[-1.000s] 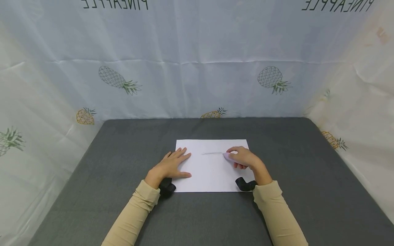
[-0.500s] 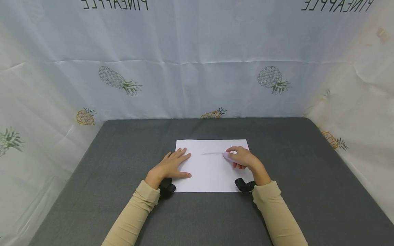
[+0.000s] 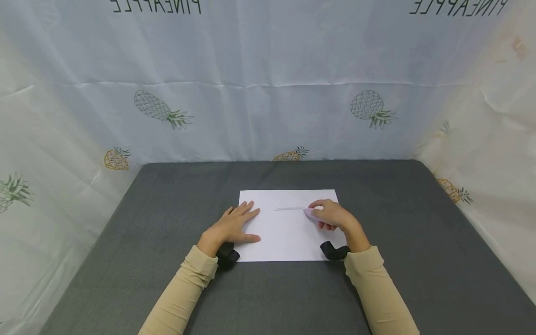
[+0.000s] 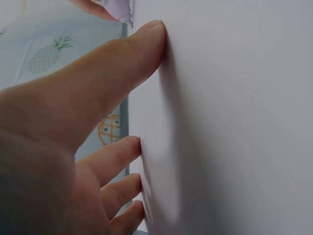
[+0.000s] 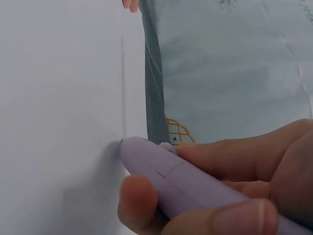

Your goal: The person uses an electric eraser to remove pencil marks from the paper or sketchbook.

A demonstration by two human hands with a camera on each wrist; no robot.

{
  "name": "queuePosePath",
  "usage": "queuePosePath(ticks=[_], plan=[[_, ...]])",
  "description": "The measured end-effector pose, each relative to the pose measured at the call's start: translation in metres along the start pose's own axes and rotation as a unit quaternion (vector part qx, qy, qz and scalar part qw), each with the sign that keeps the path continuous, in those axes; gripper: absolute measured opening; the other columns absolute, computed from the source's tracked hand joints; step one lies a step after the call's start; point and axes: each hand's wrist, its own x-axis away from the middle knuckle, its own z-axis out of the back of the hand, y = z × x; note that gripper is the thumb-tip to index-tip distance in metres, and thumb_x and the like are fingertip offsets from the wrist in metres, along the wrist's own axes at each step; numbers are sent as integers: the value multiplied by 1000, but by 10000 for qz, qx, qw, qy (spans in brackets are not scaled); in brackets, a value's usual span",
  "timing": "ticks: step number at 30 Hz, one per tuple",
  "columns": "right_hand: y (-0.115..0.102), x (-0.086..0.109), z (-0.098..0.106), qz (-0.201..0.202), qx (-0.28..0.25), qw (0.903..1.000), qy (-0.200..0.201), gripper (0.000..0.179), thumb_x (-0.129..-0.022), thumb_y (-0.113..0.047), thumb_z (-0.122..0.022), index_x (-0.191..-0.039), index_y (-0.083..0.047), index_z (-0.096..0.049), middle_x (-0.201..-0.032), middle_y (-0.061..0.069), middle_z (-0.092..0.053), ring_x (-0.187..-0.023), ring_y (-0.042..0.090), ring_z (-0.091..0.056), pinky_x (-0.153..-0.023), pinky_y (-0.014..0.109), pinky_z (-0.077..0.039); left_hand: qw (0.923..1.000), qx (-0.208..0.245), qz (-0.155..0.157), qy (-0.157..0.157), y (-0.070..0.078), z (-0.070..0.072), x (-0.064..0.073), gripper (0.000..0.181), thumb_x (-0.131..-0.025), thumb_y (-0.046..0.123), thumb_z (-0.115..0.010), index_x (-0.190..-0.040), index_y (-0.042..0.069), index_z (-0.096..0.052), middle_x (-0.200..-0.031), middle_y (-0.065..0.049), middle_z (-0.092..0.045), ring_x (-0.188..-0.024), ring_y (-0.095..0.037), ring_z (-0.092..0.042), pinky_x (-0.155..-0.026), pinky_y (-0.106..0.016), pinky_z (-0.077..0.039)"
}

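The right hand (image 3: 331, 214) is clamped on a lilac tool (image 5: 181, 178), fingers curled around its slim body, 1 fingertip resting beside a small raised piece on its upper side; a grip this near the nose probably gives finer control than holding it farther back. The tool lies at a low slant, its tip appearing to touch the right part of a white sheet (image 3: 289, 239), at the right end of a thin straight line (image 3: 289, 209). Whether that line is drawn or cut, I cannot tell. The left hand (image 3: 234, 225) holds nothing: its 4 fingers and thumb are spread apart, fingertips on the sheet's left side, thumb stretched toward the middle. That wide stance seems meant to pin the paper against drag from the tool while leaving the line uncovered. Each wrist bears 1 black device, the right device (image 3: 335, 251) over the sheet's lower right corner, the left device (image 3: 228, 257) beside its lower left. The sheet lies flat on a dark grey table (image 3: 268, 298), its long edge facing the person, likely for easy reach by 2 hands. Beyond hangs pale pineapple-print fabric (image 3: 268, 51).
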Motion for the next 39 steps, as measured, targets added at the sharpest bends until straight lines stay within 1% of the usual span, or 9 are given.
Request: queuePosePath(ticks=[4, 10, 17, 25, 31, 39], plan=[[-1, -1, -2, 102, -7, 9999, 55, 39, -95, -17, -43, -130, -3, -54, -52, 0, -54, -42, 7, -41, -42, 17, -34, 10000, 10, 8, 0, 0, 0, 0, 84, -85, 51, -67, -152, 15, -32, -163, -12, -18, -153, -34, -14, -121, -62, -12], [0, -1, -1, -25, 135, 9999, -15, 39, -97, -21, -48, -131, -5, -54, -56, 2, -54, -44, 10, -39, -43, 20, -33, 10000, 8, 12, -25, 0, 0, 0, 84, -85, 50, -67, -152, 15, -31, -164, -11, -18, -153, -33, -14, -121, -61, -12], [0, -3, -4, 61, 5, 9999, 113, 40, -97, -20, -44, -133, -5, -53, -54, 1, -54, -43, 10, -41, -42, 19, -34, 10000, 10, 25, -63, 0, 0, 0, 84, -85, 50, -67, -152, 16, -30, -164, -11, -16, -153, -32, -13, -121, -61, -11], [1, -4, -3, -43, 77, 10000, 27, 39, -97, -21, -47, -132, -5, -53, -55, 2, -53, -44, 11, -39, -43, 20, -33, 10000, 0, 12, -56, 0, 0, -1, 84, -85, 51, -67, -152, 16, -30, -164, -11, -17, -153, -33, -12, -121, -61, -11], [0, -4, -5, 69, 37, 9999, 99, 40, -97, -21, -44, -133, -6, -52, -55, 1, -54, -43, 10, -40, -42, 19, -34, 10000, -1, 29, -73, 0, 0, -1, 84, -85, 51, -67, -152, 16, -30, -164, -11, -16, -153, -32, -12, -121, -60, -11], [0, 0, -1, -60, 93, 9999, -69, 40, -98, -24, -49, -132, -5, -54, -56, 2, -54, -45, 11, -39, -43, 20, -33, 10000, 2, 31, -77, 0, 0, 0, 84, -85, 51, -67, -152, 15, -30, -164, -11, -16, -153, -33, -12, -121, -61, -11]])
